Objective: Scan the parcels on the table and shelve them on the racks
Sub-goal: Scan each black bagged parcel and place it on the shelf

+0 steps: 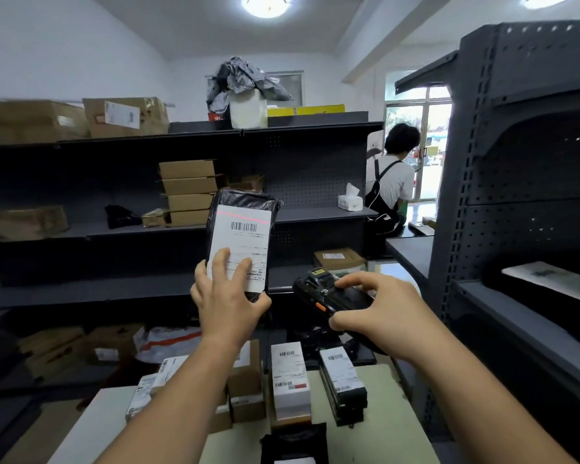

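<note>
Parcel in black plastic film point(241, 197) is held upright in the air, above the worktop point(392, 430) and in front of the racks point(114, 229). The left hand point(226, 296) grips its lower end, with the fingers spread over the white label point(245, 242) and the thumb at the bottom edge. The right hand point(379, 313) is closed around a handheld scanner point(329, 293), which points toward the label. A red line lies across the top of the label, just above the barcode, so I judge that the scanning step is in progress.

The parcel looks light and a little soft: one hand carries it easily, and the film wrinkles at the top. The film is probably slippery, so a grip around the lower edges, away from the barcode, seems the safest.

More parcels wait on the worktop: a white-labelled box point(288, 380), a black pack point(342, 380) just beside it, and brown cartons point(245, 380) near the left forearm. The racks behind hold a stack of flat cartons point(188, 192) on the middle shelf, large cartons point(124, 117) on the top, and a tissue box point(350, 199) at the right end.
</note>
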`<state>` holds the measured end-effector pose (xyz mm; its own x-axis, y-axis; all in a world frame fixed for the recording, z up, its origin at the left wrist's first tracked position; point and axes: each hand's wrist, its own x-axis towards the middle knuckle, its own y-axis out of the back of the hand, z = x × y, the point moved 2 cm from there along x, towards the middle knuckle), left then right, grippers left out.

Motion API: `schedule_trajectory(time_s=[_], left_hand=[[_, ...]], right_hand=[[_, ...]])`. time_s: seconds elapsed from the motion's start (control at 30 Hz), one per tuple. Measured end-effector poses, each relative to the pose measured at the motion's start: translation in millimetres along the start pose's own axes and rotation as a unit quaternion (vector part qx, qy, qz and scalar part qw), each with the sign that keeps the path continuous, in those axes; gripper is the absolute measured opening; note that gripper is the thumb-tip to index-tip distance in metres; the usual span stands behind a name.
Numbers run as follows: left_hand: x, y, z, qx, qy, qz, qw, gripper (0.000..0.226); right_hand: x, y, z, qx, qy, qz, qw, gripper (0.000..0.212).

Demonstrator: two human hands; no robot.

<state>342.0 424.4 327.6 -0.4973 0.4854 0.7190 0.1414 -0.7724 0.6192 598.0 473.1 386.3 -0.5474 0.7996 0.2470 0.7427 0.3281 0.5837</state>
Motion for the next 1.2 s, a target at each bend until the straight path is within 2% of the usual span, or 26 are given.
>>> schedule_trajectory(time_s=[0.5,0.8,0.9,1.03,1.2], left_hand=[[20,4,25,0.028,-0.035,0.027,0.999,0.064],[-15,33,10,0.040,-0.032,0.010,0.999,0.064],[-36,50,6,0.004,-0.031,-0.011,0.999,0.062],[-61,71,22,-0.082,-0.070,-0.034,0.994,0.060],[-94,86,83,-0.219,-0.142,-0.093,0.961,0.059]], right_hand=[[9,21,10,-0.008,0.022,-0.001,1.000,0.048],[-5,4,13,0.019,0.052,-0.013,0.998,0.048],[-20,-13,18,0.025,0.057,0.029,0.998,0.054],[-62,-15,22,0.035,0.063,0.116,0.991,0.057],[-143,25,35,-0.041,0.038,0.304,0.951,0.055]])
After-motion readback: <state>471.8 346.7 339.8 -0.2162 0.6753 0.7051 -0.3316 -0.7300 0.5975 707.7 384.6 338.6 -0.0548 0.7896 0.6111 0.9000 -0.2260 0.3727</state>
